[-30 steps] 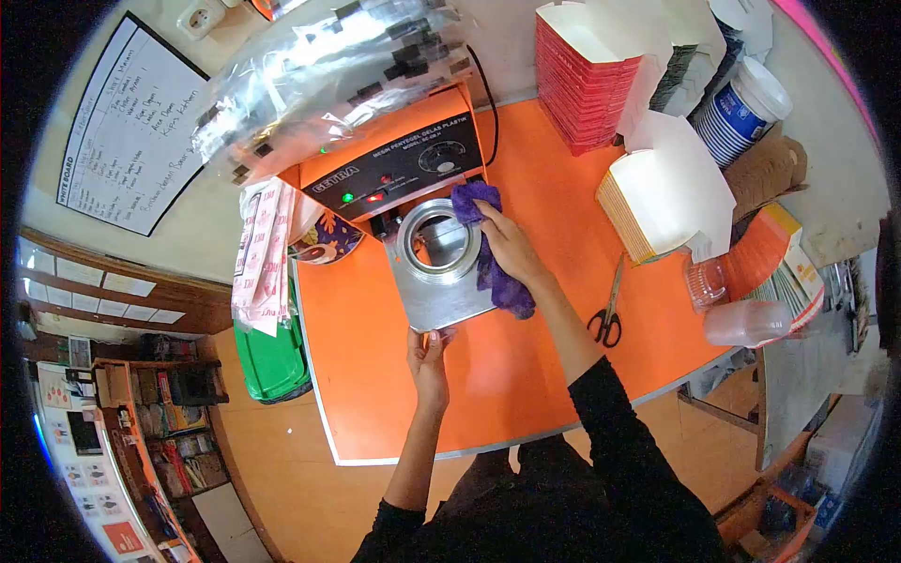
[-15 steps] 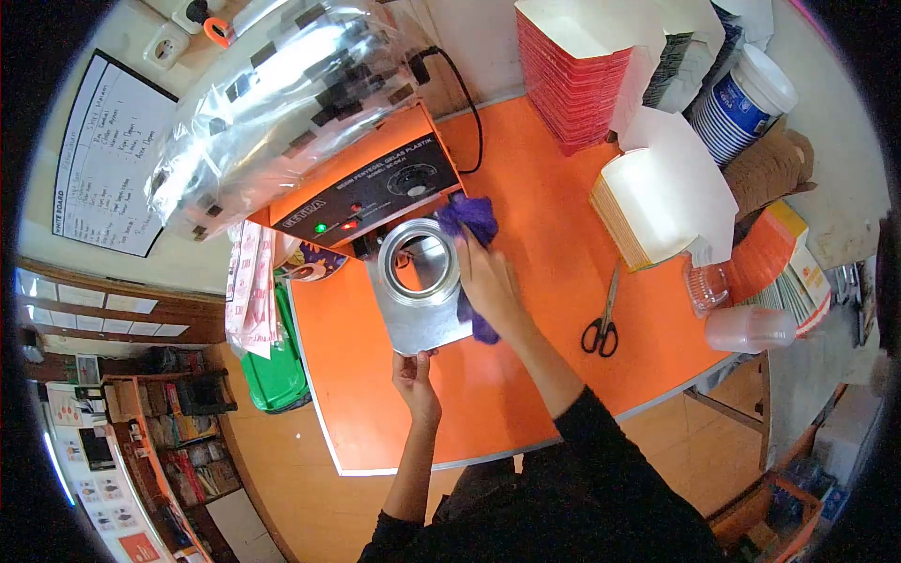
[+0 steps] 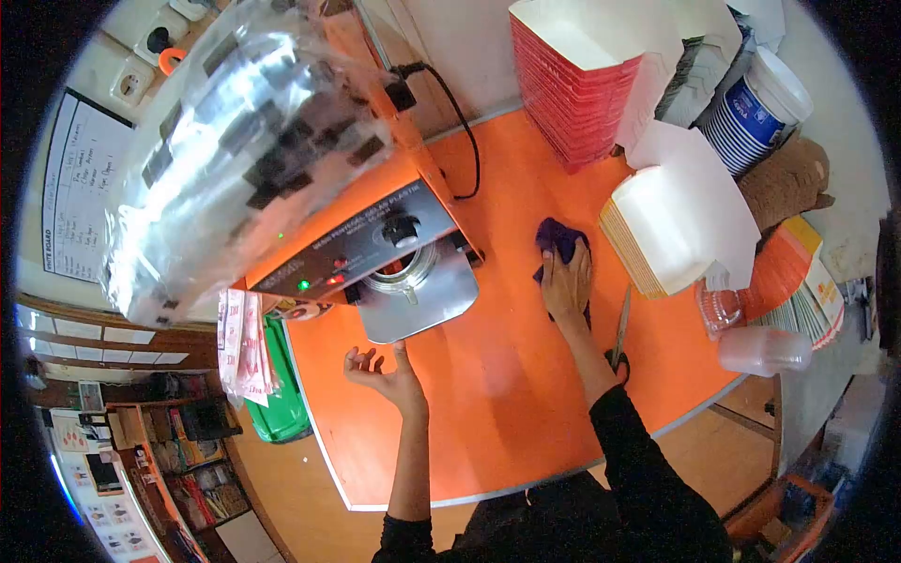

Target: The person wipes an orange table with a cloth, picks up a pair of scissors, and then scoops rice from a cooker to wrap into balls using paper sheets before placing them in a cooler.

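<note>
My right hand (image 3: pixel 566 284) presses a crumpled purple cloth (image 3: pixel 554 236) against the orange tabletop (image 3: pixel 488 403), left of the stacked cream boxes. Just off the front edge of the sealing machine's metal plate (image 3: pixel 422 314), my left hand (image 3: pixel 394 375) is empty with its fingers apart. The orange cup sealing machine (image 3: pixel 366 246) has its plate partly under the body, and the round cup ring (image 3: pixel 413 277) sits half hidden beneath the front panel. Green and red lights glow on that panel. Scissors (image 3: pixel 622 328) lie beside my right forearm, their handles partly covered by it.
Stacked red-sided boxes (image 3: pixel 572 103), cream boxes (image 3: pixel 676 220) and blue-and-white cups (image 3: pixel 746 117) line the right back. Clear plastic cups (image 3: pixel 765 350) rest at the right edge. A power cord (image 3: pixel 477 141) curves behind the machine. A green container (image 3: pixel 282 394) is left of the table.
The plate and ring have slid back toward the machine. My left hand has let go of the plate and opened; my right hand has carried the cloth right, onto the tabletop.
</note>
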Tool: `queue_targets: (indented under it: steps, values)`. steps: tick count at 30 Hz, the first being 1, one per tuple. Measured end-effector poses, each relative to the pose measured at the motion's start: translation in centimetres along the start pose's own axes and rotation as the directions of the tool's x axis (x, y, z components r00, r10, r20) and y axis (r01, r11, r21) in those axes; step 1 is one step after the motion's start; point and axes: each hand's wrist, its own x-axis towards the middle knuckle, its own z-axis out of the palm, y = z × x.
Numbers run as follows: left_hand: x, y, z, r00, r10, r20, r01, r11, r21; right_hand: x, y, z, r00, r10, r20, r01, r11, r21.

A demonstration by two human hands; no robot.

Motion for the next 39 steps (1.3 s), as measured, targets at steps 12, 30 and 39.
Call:
queue_targets:
  steps: [12,30,39]
  values:
    - [7.6,-2.7,3.8,0.979,0.203,-0.003,-0.201,0.97,0.134,25.1,-5.1,15.1,0.856,-0.505,0.108,0.492,0.862,0.123]
    - [7.7,-1.8,0.7,0.978,-0.019,0.209,0.03,0.998,-0.051,4.2,-1.6,3.5,0.847,-0.484,0.218,0.508,0.859,-0.065]
    - [-4.8,-8.4,-15.5,0.981,-0.143,0.13,0.135,0.988,0.069,-8.5,-11.8,5.3,0.834,-0.534,0.138,0.537,0.843,0.016]
